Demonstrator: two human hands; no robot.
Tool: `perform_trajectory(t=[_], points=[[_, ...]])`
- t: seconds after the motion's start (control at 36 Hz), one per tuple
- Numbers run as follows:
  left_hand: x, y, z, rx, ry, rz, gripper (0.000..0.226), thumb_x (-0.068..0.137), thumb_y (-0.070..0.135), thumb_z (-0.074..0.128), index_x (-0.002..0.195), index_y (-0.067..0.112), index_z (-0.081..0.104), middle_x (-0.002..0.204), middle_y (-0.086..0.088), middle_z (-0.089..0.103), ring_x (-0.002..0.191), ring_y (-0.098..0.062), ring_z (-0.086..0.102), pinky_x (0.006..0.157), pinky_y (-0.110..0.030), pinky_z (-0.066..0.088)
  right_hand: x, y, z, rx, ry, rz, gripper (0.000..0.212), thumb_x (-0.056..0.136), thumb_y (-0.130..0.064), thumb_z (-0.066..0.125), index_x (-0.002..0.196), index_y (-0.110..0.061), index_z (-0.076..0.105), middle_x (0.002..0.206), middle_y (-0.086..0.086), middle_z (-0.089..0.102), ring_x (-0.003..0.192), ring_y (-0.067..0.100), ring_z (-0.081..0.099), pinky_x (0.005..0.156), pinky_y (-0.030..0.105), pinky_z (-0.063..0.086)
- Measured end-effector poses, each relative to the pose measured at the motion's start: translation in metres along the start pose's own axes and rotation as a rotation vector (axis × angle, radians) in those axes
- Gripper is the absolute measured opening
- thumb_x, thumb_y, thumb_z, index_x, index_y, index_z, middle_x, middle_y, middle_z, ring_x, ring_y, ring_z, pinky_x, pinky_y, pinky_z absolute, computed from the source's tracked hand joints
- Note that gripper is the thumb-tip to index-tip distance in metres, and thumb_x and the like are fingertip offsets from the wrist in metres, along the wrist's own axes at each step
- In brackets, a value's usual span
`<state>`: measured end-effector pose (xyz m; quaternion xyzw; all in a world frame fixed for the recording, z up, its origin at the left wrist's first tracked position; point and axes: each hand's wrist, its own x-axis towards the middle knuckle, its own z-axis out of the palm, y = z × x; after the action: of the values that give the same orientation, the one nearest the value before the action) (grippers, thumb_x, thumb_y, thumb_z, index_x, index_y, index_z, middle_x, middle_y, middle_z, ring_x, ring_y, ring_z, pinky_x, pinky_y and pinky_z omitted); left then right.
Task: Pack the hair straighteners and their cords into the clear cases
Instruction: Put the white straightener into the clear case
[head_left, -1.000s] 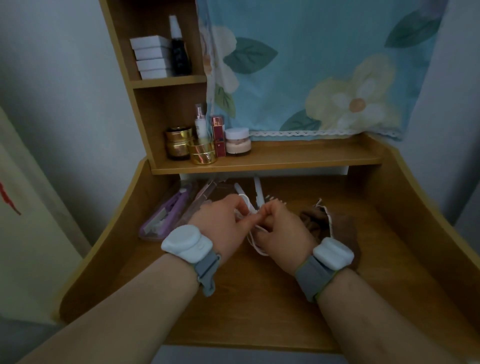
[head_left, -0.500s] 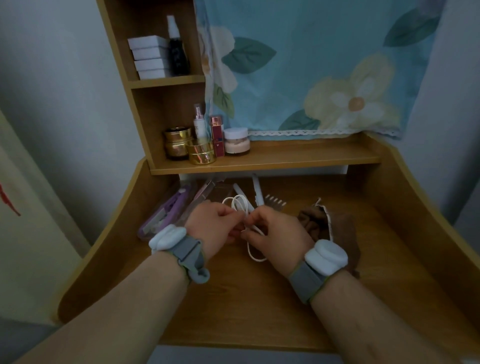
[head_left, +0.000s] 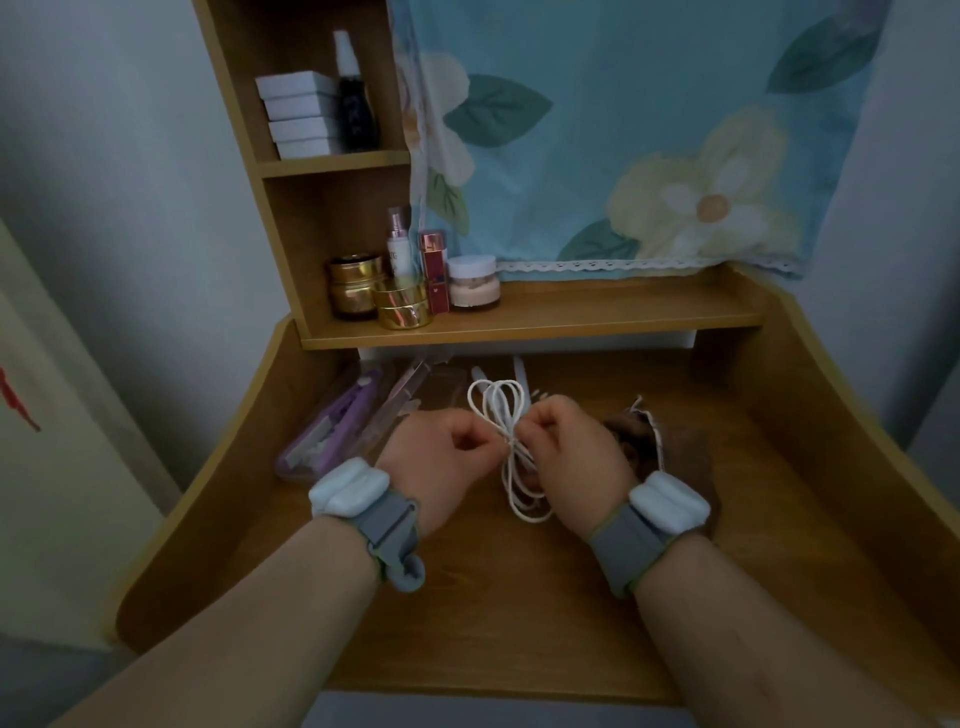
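Between both hands (head_left: 511, 447) the cord bundle (head_left: 506, 441) is pinched mid-length, loops running twelve-to-six; open clear case (head_left: 415, 389) lies at eleven, nearer left.

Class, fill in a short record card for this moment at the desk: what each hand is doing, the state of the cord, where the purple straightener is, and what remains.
left hand: pinches the middle of the white cord
right hand: pinches the same spot from the other side
cord: gathered in loops, cinched at the middle
purple straightener: inside a clear case at the desk's left
remaining: cord not yet in a case
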<state>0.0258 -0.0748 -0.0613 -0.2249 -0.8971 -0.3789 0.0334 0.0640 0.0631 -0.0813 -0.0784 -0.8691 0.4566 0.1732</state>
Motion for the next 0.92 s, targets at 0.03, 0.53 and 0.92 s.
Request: perform_trajectory(t=[0.03,0.53,0.92], points=[[-0.001,0.000,0.001,0.000,-0.005,0.015,0.006,0.082,0.033,0.070,0.076,0.032,0.067,0.077,0.016,0.067,0.072,0.005,0.060,0.062,-0.008,0.042,0.000,0.000,-0.001,0.039,-0.004,0.004,0.011,0.095,-0.031,0.052,0.084,-0.032,0.050,0.086,-0.006,0.062,0.077,0.009,0.063,0.074,0.033,0.056],[0.002,0.001,0.003,-0.293,0.012,-0.222,0.026,0.089,0.034,0.060,0.081,0.013,0.072,0.084,-0.008,0.071,0.084,-0.025,0.068,0.083,-0.043,0.056,-0.005,-0.003,-0.010,0.226,-0.177,-0.005,0.018,0.093,-0.020,0.054,0.097,-0.030,0.068,0.098,-0.005,0.070,0.087,0.009,0.066,0.082,0.026,0.055],[0.002,-0.016,0.006,-0.486,0.001,-0.339,0.014,0.088,0.022,0.063,0.077,0.015,0.068,0.079,-0.007,0.074,0.077,-0.026,0.071,0.081,-0.042,0.057,-0.003,-0.001,-0.005,0.281,-0.137,-0.002,0.017,0.091,-0.014,0.059,0.103,-0.025,0.064,0.099,-0.005,0.069,0.076,0.009,0.068,0.070,0.020,0.056]])
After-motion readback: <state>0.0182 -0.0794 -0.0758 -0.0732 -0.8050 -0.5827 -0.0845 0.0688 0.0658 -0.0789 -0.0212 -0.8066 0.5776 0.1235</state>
